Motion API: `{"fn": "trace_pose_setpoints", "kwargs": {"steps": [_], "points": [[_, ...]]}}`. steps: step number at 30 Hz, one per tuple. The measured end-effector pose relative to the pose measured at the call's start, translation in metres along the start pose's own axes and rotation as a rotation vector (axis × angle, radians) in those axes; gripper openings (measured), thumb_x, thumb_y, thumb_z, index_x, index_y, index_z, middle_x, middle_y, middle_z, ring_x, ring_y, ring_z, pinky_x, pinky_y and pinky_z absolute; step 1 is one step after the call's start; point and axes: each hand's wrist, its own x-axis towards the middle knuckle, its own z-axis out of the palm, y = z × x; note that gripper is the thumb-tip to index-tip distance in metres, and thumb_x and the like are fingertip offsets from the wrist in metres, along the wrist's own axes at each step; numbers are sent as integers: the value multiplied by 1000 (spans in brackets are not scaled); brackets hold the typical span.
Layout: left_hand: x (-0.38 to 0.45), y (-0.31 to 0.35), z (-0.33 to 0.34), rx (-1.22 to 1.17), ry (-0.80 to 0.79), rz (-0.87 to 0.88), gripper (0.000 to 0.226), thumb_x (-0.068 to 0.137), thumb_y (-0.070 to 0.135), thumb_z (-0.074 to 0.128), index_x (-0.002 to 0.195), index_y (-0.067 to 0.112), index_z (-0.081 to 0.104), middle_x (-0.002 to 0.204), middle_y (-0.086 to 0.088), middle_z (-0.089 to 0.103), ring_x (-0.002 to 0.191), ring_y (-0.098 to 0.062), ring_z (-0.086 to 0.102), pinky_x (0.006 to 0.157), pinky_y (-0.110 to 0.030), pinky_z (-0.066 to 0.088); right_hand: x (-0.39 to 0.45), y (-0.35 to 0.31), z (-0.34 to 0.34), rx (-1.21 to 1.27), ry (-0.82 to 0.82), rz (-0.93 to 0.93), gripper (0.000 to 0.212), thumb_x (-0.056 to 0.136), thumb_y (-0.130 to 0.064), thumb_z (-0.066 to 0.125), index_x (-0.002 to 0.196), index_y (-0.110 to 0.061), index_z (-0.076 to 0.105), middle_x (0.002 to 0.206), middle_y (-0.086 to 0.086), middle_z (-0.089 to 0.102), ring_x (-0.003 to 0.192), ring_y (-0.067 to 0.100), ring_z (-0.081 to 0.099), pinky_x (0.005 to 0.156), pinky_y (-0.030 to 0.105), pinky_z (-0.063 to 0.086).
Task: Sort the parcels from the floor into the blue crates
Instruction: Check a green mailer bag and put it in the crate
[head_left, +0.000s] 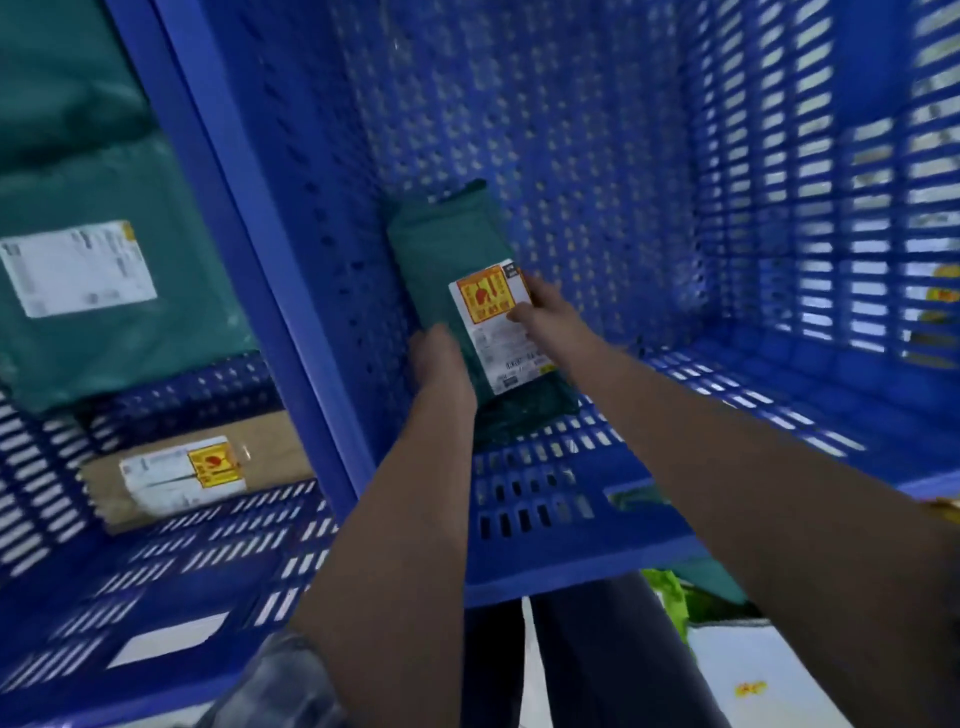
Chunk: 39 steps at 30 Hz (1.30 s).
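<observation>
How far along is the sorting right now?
Done: a large green parcel and a brown parcel already lie in the left blue crate. In hand: both hands, left hand and right hand, hold a small green parcel inside the right blue crate, not yet released. Left: at least one parcel shows below it.

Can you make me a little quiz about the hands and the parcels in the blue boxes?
1. True or false: both hands hold the green parcel.
2. Which crate is it in? A) the right blue crate B) the left blue crate
3. What colour is the parcel lying lowest in the left blue crate?

Key:
1. True: the left hand and the right hand both grip it.
2. A
3. Brown: the brown parcel, below a big green parcel.
</observation>
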Motion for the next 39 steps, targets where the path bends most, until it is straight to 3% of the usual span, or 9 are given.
{"fn": "trace_pose_setpoints", "kwargs": {"steps": [6, 13, 19, 24, 26, 27, 28, 31, 39], "points": [[9, -16, 10, 182, 74, 154, 47, 93, 16, 40, 140, 13, 40, 135, -13, 52, 115, -33, 54, 89, -36, 45, 14, 11, 6, 132, 34, 61, 54, 94, -15, 43, 146, -20, 34, 150, 7, 38, 132, 27, 41, 100, 41, 39], [-18, -42, 14, 1085, 99, 723, 62, 92, 22, 49, 147, 11, 23, 152, -15, 21, 137, -32, 28, 109, -44, 32, 20, 17, 18, 94, 49, 51, 45, 94, -10, 38, 138, -14, 43, 130, 14, 54, 106, 25, 54, 83, 31, 42], [0, -44, 3, 1289, -132, 412, 63, 97, 31, 44, 151, 22, 13, 159, -7, -3, 145, -31, 10, 112, -48, 30, 18, 13, 5, -166, -108, 46, 41, 98, -3, 33, 139, -3, 34, 136, 18, 47, 120, 29, 48, 88, 31, 42], [-10, -37, -10, 1325, -133, 274, 50, 97, 28, 39, 144, 12, 33, 148, -17, 30, 125, -35, 43, 98, -42, 45, -2, 10, -12, -373, -162, 148, 37, 98, -17, 36, 126, 4, 48, 110, 14, 52, 102, 24, 50, 83, 30, 40], [-31, -35, -12, 1296, -150, 312, 40, 96, 23, 38, 130, 4, 48, 103, -15, 57, 79, -27, 55, 62, -32, 45, -19, 9, -24, -230, -123, 185, 29, 97, -16, 37, 106, 5, 55, 101, 18, 56, 91, 17, 29, 80, 33, 41], [-43, -35, -13, 1306, -166, 326, 37, 96, 19, 38, 125, -1, 52, 78, -8, 51, 61, -20, 44, 52, -27, 34, -31, 8, -30, -100, -106, 203, 30, 97, -15, 38, 109, 6, 55, 111, 21, 60, 126, 27, 50, 83, 35, 47], [-55, -36, -13, 1309, -166, 337, 36, 96, 17, 39, 122, -4, 53, 66, -2, 40, 53, -14, 34, 48, -25, 27, -45, 5, -37, 51, -84, 227, 28, 97, -15, 39, 112, 3, 54, 120, 21, 60, 95, 32, 61, 79, 35, 51], [-89, -39, -7, 1244, -156, 395, 38, 97, 16, 41, 130, -1, 48, 65, 6, 34, 55, -5, 28, 51, -18, 25, -90, -2, -64, 464, 9, 204, 18, 98, -16, 42, 110, -8, 53, 101, 16, 65, 62, 16, 54, 53, 21, 46], [-205, -66, 60, 964, -357, 904, 34, 92, 10, 45, 125, 4, 45, 90, -6, 58, 93, -34, 59, 83, -45, 50, -212, 17, -178, 1315, 46, -285, 17, 96, -19, 40, 92, -15, 57, 83, 5, 67, 68, 14, 67, 64, 24, 54]]}}
